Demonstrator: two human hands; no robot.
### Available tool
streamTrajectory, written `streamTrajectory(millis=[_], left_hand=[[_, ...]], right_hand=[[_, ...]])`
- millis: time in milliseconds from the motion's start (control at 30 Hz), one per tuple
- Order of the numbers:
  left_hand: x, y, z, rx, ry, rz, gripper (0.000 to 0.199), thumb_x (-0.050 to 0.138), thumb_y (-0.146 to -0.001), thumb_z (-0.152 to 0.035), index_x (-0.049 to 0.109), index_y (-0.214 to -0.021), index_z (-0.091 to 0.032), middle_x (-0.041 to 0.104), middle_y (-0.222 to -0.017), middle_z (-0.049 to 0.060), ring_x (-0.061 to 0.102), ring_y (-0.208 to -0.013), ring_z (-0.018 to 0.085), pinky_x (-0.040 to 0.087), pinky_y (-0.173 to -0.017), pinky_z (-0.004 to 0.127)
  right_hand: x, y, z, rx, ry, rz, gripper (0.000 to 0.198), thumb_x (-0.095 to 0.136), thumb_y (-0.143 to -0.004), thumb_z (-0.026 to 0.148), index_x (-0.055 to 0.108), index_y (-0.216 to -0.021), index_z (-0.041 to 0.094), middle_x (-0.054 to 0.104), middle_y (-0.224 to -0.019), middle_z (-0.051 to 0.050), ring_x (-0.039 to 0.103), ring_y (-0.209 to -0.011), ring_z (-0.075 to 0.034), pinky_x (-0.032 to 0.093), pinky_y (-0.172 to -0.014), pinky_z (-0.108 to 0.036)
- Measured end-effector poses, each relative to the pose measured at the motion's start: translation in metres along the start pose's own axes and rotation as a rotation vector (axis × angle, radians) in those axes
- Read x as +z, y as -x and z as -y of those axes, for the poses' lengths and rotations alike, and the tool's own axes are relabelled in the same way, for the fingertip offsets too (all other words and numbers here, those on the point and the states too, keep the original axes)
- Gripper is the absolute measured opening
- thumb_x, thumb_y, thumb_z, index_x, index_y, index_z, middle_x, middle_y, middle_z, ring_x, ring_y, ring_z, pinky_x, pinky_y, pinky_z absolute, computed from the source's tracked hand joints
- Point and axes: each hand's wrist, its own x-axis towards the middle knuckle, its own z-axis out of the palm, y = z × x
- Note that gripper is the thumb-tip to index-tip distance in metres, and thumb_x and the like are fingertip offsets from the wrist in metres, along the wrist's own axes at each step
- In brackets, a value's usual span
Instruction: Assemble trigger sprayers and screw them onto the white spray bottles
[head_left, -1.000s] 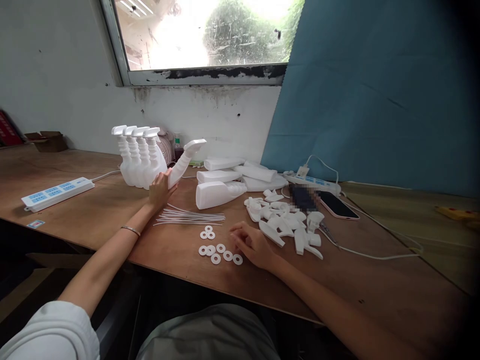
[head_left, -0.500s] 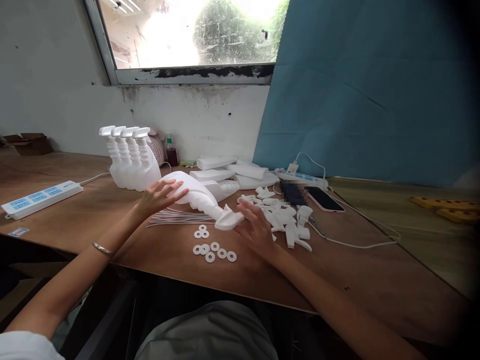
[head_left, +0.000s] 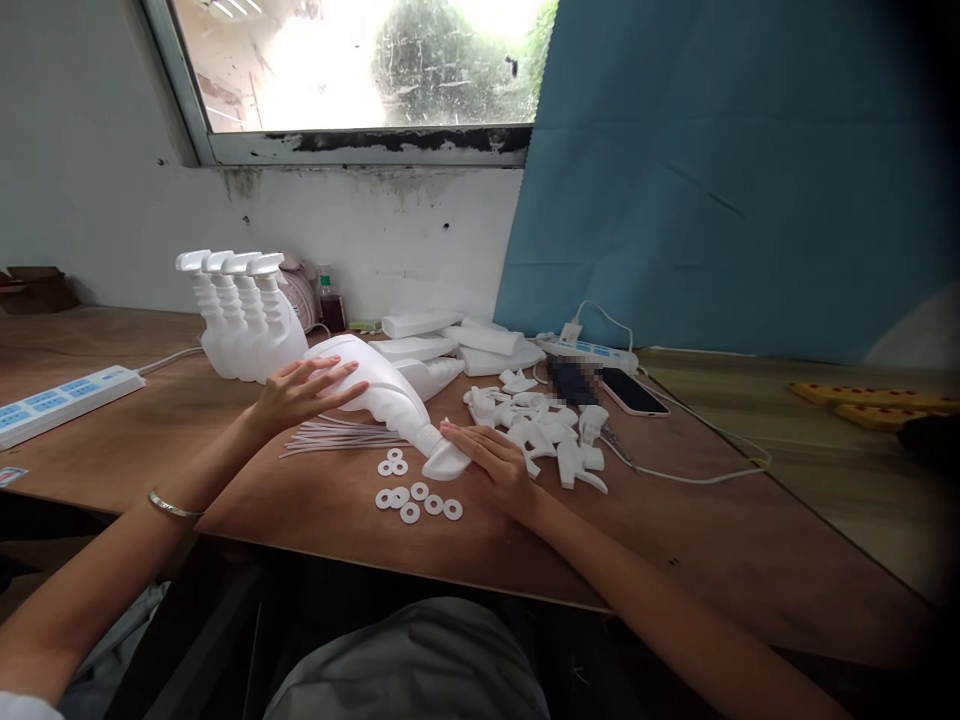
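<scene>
A white spray bottle [head_left: 379,385] is tilted across the middle of the table, its trigger sprayer head [head_left: 444,464] pointing down to the right. My left hand [head_left: 300,393] grips the bottle's body near the base, fingers laid over its side. At the other end, my right hand [head_left: 499,468] holds the sprayer head, with its fingers together along the trigger side; its thumb is hidden. Below the bottle lie several white ring washers [head_left: 409,512]. Thin white tubes [head_left: 337,437] are bundled under it. Right of the head is a pile of loose white trigger sprayers [head_left: 551,432].
Several spray bottles with heads [head_left: 251,340] stand in a row at left. Bottles without visible heads [head_left: 420,348] lie stacked at the back. A power strip [head_left: 67,402] is at far left, another [head_left: 592,352] back right, near a phone [head_left: 636,392] and a white cable [head_left: 705,481].
The sprayer head has turned and tipped lower, and my right hand's fingers have straightened and closed together against it. My left hand stays on the bottle. The whole view has shifted slightly.
</scene>
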Motion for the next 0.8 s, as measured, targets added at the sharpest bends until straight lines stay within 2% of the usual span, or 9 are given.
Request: streamTrajectory(millis=[333,467,800], left_hand=[[-0.0058,0.0001,-0.0055,0.020,-0.035,0.024,0.038,0.041,-0.087,-0.017,0.056,-0.109,-0.044,0.061,-0.114,-0.005,0.057,-0.105,0.018,0.051,-0.080,0.035],[-0.0003,0.0048,-0.0053,0.020,-0.022,0.015,0.038,0.045,-0.084,-0.016,0.054,-0.112,-0.041,0.060,-0.116,-0.002,0.056,-0.108,0.018,0.050,-0.085,0.037],[0.0032,0.0068,-0.0054,0.036,-0.053,0.009,0.037,0.045,-0.084,-0.017,0.054,-0.114,-0.037,0.060,-0.115,-0.001,0.056,-0.107,0.018,0.050,-0.084,0.036]], right_hand=[[0.0013,-0.0007,0.0016,-0.057,0.043,0.024,0.051,0.043,-0.087,0.011,0.032,-0.135,0.026,0.055,-0.124,-0.004,0.055,-0.110,-0.017,0.053,-0.087,-0.035],[0.0023,-0.0005,0.0030,-0.044,0.027,0.000,0.051,0.041,-0.088,0.010,0.032,-0.135,0.026,0.055,-0.123,-0.004,0.054,-0.110,-0.018,0.053,-0.087,-0.035],[0.0016,-0.0017,0.0061,0.027,0.008,-0.013,0.046,0.042,-0.088,0.015,0.038,-0.132,0.028,0.059,-0.119,-0.003,0.057,-0.107,-0.018,0.052,-0.087,-0.035]])
